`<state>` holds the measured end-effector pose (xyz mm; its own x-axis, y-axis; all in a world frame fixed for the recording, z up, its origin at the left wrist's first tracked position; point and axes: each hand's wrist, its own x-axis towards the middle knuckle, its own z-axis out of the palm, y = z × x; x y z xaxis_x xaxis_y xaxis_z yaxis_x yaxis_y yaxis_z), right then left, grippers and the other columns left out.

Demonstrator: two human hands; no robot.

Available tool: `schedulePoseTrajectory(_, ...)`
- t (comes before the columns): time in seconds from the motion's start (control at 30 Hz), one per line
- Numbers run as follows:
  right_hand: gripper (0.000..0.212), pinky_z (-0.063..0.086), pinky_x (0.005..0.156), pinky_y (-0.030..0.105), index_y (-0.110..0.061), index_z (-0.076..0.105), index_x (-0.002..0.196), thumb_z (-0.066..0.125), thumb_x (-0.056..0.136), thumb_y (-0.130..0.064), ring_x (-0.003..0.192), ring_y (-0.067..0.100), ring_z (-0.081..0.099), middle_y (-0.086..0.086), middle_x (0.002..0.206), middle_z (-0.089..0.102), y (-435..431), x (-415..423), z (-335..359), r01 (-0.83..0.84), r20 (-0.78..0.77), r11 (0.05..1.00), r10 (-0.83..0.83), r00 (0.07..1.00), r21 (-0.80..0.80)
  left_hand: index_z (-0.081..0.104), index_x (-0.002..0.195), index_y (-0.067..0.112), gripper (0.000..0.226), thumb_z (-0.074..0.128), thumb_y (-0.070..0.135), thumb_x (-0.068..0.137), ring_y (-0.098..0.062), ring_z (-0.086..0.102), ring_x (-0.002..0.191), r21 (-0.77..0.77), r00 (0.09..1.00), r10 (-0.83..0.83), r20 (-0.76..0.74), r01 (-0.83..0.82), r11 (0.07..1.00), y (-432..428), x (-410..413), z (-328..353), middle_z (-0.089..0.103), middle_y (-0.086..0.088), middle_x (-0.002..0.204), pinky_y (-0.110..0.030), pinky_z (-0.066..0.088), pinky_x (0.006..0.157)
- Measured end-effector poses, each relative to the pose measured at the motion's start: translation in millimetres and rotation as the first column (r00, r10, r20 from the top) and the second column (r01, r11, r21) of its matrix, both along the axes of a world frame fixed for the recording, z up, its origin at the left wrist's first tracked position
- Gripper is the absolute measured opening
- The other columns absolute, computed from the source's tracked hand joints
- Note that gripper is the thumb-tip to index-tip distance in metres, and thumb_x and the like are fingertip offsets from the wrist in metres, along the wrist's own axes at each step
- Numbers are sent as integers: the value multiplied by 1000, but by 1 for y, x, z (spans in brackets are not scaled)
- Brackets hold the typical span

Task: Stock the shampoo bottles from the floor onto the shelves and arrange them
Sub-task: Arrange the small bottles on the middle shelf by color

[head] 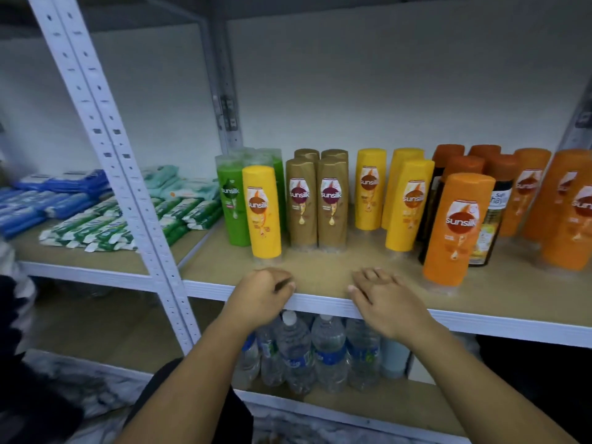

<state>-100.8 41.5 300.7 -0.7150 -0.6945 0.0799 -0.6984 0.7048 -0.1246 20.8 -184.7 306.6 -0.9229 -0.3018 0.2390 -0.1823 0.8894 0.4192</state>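
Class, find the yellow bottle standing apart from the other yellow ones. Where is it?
Head view, left of centre on the shelf: the yellow bottle stands in front of the green bottles, left of the gold bottles, just beyond the left hand.

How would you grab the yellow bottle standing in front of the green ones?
Grip the yellow bottle round its middle, coming from the front: it stands upright, with green bottles right behind and gold bottles close beside it.

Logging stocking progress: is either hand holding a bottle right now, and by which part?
Nothing is held: left hand and right hand rest on the shelf edge.
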Motion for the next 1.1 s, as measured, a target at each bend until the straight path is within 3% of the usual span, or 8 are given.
schedulePoseTrajectory(0.13,58,13,121,49,-21,26,155,19,104,-50,151,23,15,2,163,22,-18,-10,-5,38,21,998,-39,999,53,75,101,22,18,61,33,95,-25,67,96,88,968,234,-94,-226,970,-25,6,-2,75,-4,94,-35,53,82)
schedulePoseTrajectory(0.23,59,10,121,51,-20,22,155,17,104,-50,153,22,10,1,165,17,-28,-12,-7,49,29,997,-51,998,58,73,107,23,19,69,34,91,-18,68,96,268,908,372,-190,-317,910,-39,5,-2,74,2,97,-29,53,82)
schedulePoseTrajectory(0.4,62,5,123,49,-21,17,158,13,104,-53,154,19,5,0,167,12,-28,-11,-11,58,29,998,-59,998,36,35,151,28,87,84,39,79,-11,57,112,512,906,387,-174,-252,821,-54,-11,-2,53,13,122,-35,51,97)
schedulePoseTrajectory(0.47,64,4,124,46,-22,16,158,12,104,-54,154,17,4,-2,167,11,-24,-9,-10,45,27,999,-46,999,22,24,156,27,99,86,32,78,-11,57,118,612,932,321,-170,-155,776,-56,-22,0,51,15,127,-38,50,102)
schedulePoseTrajectory(0.67,64,3,124,39,-23,17,159,14,104,-53,154,13,6,-6,167,12,-9,-3,-11,9,13,1000,-9,1000,-6,46,127,30,58,82,21,83,-18,65,108,621,930,297,-215,-105,777,-55,-39,4,64,5,120,-41,56,93)
schedulePoseTrajectory(0.9,57,6,124,34,-22,27,157,24,106,-48,152,11,13,-6,165,21,24,5,-6,-5,26,993,8,1000,-116,50,118,25,54,86,14,78,-15,65,90,632,944,231,-233,-34,774,-26,-35,8,63,5,104,-35,57,83)
schedulePoseTrajectory(0.97,52,15,122,32,-19,41,150,31,106,-45,148,16,26,-2,159,36,36,8,-3,2,22,985,2,1000,-173,53,119,24,54,86,13,78,-17,67,91,642,955,185,-231,7,766,-11,-36,7,65,3,106,-32,57,80)
schedulePoseTrajectory(1.1,37,41,103,37,-9,66,116,46,103,-38,119,24,55,7,123,65,65,13,2,32,11,957,-30,999,-288,54,121,23,52,84,12,80,-13,68,95,641,971,77,-228,90,762,26,-47,9,66,5,110,-19,55,72)
